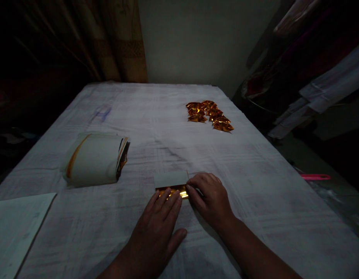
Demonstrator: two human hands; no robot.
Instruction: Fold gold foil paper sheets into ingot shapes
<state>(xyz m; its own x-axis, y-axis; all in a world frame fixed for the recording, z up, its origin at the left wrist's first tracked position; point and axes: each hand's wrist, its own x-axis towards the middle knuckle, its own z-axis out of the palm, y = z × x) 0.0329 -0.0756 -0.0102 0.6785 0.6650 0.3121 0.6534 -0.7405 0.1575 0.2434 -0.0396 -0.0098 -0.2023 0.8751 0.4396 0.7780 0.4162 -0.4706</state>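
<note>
A small piece of gold foil paper (183,192) with a white back flap (170,179) lies on the cloth-covered table (156,116) in front of me. My left hand (160,228) lies flat with its fingers stretched out, fingertips pressing on the foil's left part. My right hand (210,197) is curled, its fingertips pinching the foil's right edge. A cluster of several folded gold foil pieces (210,115) sits further back on the right.
A curled stack of white-backed foil sheets (93,159) lies at the left. A white sheet (13,228) rests at the near left corner. Curtains hang behind; clothes hang at the right. A pink object (315,177) lies beyond the table's right edge.
</note>
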